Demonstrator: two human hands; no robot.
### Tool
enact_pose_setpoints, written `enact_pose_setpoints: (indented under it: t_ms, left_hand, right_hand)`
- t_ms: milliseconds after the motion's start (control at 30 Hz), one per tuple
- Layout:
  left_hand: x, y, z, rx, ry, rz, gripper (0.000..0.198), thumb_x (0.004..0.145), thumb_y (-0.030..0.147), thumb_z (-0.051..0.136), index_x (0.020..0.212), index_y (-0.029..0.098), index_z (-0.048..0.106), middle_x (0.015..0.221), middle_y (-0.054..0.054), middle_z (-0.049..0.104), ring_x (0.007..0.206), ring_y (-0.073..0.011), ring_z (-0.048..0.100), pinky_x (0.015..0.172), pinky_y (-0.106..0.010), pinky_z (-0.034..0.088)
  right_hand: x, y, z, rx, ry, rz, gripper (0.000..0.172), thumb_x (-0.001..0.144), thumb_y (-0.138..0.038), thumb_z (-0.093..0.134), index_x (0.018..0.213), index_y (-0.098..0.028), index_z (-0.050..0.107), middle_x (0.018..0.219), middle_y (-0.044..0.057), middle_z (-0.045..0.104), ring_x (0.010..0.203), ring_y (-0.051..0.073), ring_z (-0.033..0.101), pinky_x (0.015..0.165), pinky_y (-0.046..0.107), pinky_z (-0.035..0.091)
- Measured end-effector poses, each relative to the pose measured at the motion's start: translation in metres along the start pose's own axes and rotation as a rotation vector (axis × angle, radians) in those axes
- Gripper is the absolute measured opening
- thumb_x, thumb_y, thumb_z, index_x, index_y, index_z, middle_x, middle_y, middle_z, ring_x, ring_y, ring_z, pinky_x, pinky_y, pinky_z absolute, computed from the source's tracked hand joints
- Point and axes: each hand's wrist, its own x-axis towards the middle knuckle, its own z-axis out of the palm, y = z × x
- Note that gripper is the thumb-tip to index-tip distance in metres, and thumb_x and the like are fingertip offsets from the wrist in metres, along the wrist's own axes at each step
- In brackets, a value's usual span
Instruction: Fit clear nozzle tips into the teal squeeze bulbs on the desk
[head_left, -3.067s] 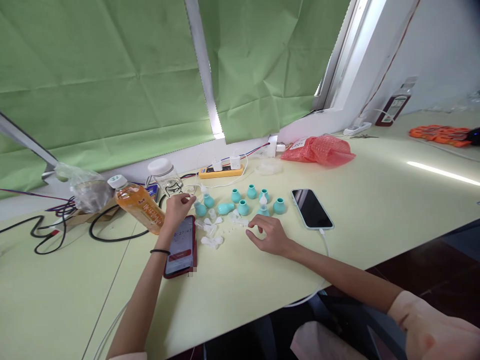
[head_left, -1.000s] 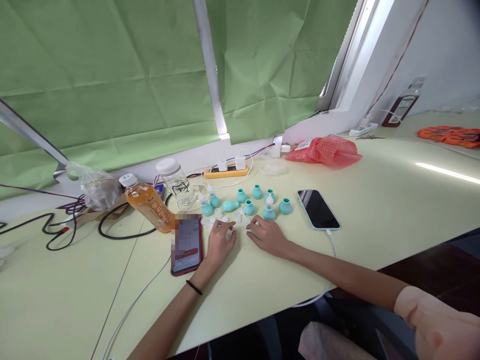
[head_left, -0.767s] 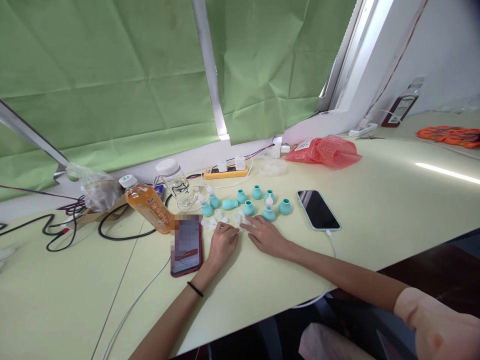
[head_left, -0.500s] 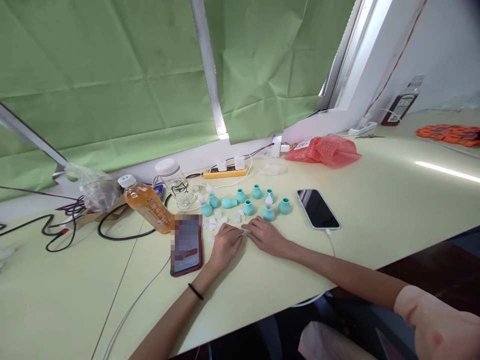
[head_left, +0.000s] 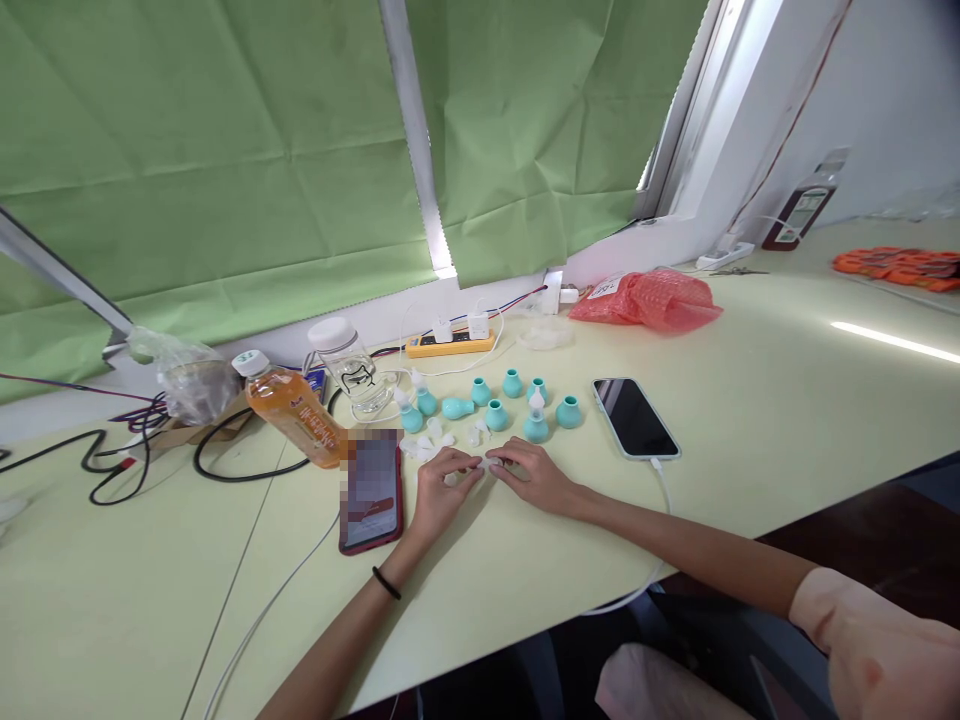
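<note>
Meeting almost tip to tip over the table (head_left: 480, 590), the fingers of the left hand (head_left: 441, 490) and the right hand (head_left: 536, 480) are closed on a small whitish piece (head_left: 488, 463), partly hidden by them. Just beyond, translucent parts (head_left: 473, 437) are scattered, and farther off teal bulbs (head_left: 496, 416) are grouped, one laid on its side. A red-cased phone (head_left: 373, 490) is seen left of the left hand; a pale-cased phone (head_left: 636, 418) is placed farther right.

Lying bulb (head_left: 457, 408): teal, on its side, neck rightward
Open bulbs (head_left: 496, 415): five, teal, upright, right of lying bulb
Tipped bulbs (head_left: 535, 427): three, upright, pale-topped; two left, one right of lying bulb
Loose pieces (head_left: 473, 437): translucent, scattered nearer than lying bulb
Held piece (head_left: 485, 464): whitish, small, details unclear, nearer than lying bulb
</note>
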Motion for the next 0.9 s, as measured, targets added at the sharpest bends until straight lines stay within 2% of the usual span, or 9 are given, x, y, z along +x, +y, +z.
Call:
enact_pose_setpoints:
  t_ms: [200,333,467,733,900]
  left_hand:
    - [-0.0010,0.0005,0.0014,-0.023,0.006,-0.029,0.019,0.067,0.024,0.060,0.085,0.018,0.064,0.068,-0.002,0.056,0.063,-0.0124,0.051,0.062,-0.027,0.043]
    - [-0.0016,0.0013,0.0014,-0.021,-0.012,-0.039,0.016,0.068,0.024,0.059,0.082,0.018,0.065,0.071,-0.003,0.056,0.064,-0.0124,0.050,0.062,-0.027,0.043]
    - [-0.0017,0.0033,0.0010,0.002,-0.031,-0.026,0.020,0.071,0.025,0.056,0.090,0.020,0.063,0.076,-0.003,0.054,0.067,-0.0125,0.050,0.064,-0.027,0.042]
    - [-0.0001,0.0097,-0.0020,0.052,-0.114,0.016,0.025,0.078,0.021,0.045,0.099,0.024,0.059,0.085,-0.004,0.048,0.080,-0.0141,0.047,0.073,-0.029,0.040]
    - [0.0024,0.0093,-0.0033,0.049,-0.144,0.053,0.026,0.079,0.019,0.045,0.101,0.025,0.057,0.096,-0.005,0.051,0.089,-0.0160,0.045,0.080,-0.032,0.038]
  right_hand:
    - [0.0001,-0.0021,-0.0009,0.048,-0.003,0.013,0.023,0.080,-0.029,0.043,0.093,-0.015,0.057,0.074,0.004,0.059,0.070,0.013,0.050,0.066,0.027,0.042]
    - [0.0006,-0.0031,-0.0016,0.069,0.000,0.037,0.024,0.081,-0.030,0.042,0.093,-0.016,0.058,0.073,0.004,0.059,0.070,0.012,0.051,0.065,0.026,0.043]
    - [0.0013,-0.0045,-0.0026,0.073,-0.014,0.074,0.026,0.082,-0.031,0.040,0.093,-0.016,0.058,0.073,0.003,0.059,0.068,0.012,0.050,0.064,0.025,0.043]
    - [0.0016,-0.0059,-0.0038,0.135,-0.027,0.133,0.028,0.082,-0.031,0.039,0.092,-0.015,0.059,0.074,0.003,0.059,0.064,0.011,0.050,0.061,0.024,0.042]
    - [0.0022,-0.0054,-0.0039,0.251,-0.053,0.201,0.031,0.082,-0.034,0.037,0.091,-0.014,0.059,0.076,0.004,0.060,0.065,0.012,0.053,0.060,0.024,0.043]
